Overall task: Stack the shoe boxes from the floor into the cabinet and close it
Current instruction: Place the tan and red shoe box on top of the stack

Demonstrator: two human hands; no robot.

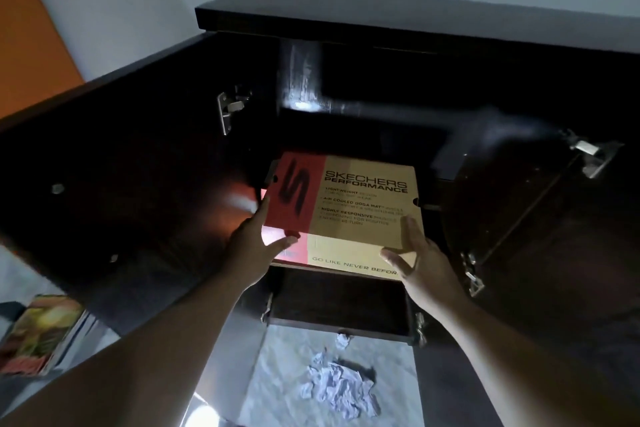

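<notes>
Nearest, crumpled paper [341, 388] litters the floor at lower centre. Above it, the left hand [258, 241] and right hand [417, 255] clamp opposite near corners of the shoe box [346, 204], likely keeping it level. Mid-frame, it sits partway inside the open cabinet [381, 21].

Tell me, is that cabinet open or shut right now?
Open. Both cabinet doors swing outward with hinges exposed, while both hands push the shoe box inside.
</notes>
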